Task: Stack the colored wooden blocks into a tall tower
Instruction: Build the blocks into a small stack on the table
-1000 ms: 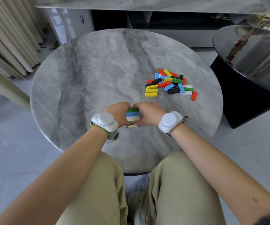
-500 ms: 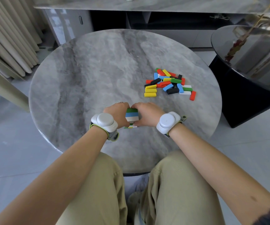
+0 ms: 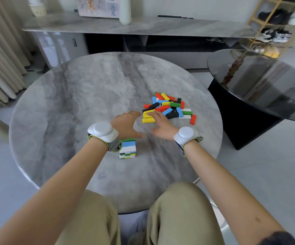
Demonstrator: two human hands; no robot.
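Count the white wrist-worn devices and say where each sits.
2. One wrist device is on the left wrist, next to the block tower in this view; the other is on the right wrist. None seems hidden.

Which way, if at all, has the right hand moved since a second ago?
Yes. The right hand has left the tower and moved forward to the loose pile, fingers at its yellow blocks.
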